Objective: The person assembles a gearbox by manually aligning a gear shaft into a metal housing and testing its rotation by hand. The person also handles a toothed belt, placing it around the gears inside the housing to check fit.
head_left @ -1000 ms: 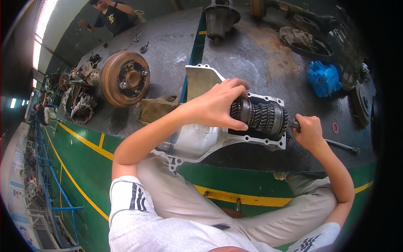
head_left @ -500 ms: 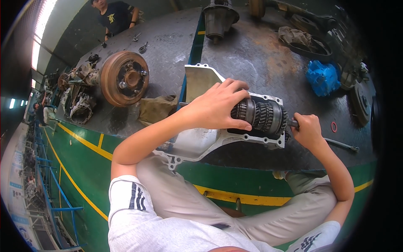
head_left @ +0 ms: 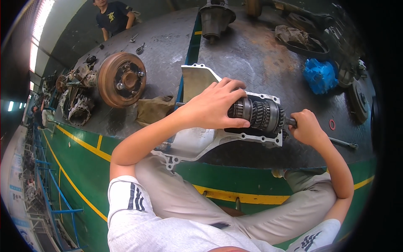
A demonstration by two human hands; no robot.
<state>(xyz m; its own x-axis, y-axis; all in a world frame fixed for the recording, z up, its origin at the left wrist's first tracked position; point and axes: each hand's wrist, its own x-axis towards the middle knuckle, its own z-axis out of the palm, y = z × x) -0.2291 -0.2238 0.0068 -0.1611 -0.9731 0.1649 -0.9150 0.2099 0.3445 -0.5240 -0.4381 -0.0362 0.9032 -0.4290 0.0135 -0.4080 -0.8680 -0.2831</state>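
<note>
A gear shaft (head_left: 262,115) with several toothed gears lies along the open half of a silvery gearbox housing (head_left: 197,145). My left hand (head_left: 218,105) reaches over its left part, fingers on the far side and thumb on the near side. At the other end, my right hand (head_left: 307,127) is closed round the thin splined tip that sticks out past the housing's right edge. Part of the gear set is hidden under my left hand, and a thin rod shows to the left of that hand.
On the metal-topped bench (head_left: 168,50) are a rusty brake drum (head_left: 121,80), a brown cloth (head_left: 155,110), a blue part (head_left: 320,76), a red ring (head_left: 332,124) and a long metal rod (head_left: 343,143). A grey casing (head_left: 215,21) stands at the back. Another person (head_left: 114,17) is at the far left edge.
Both hands keep their hold on the gear shaft, and it looks unmoved in the housing. The view has shifted slightly. The person at the back has moved an arm.
</note>
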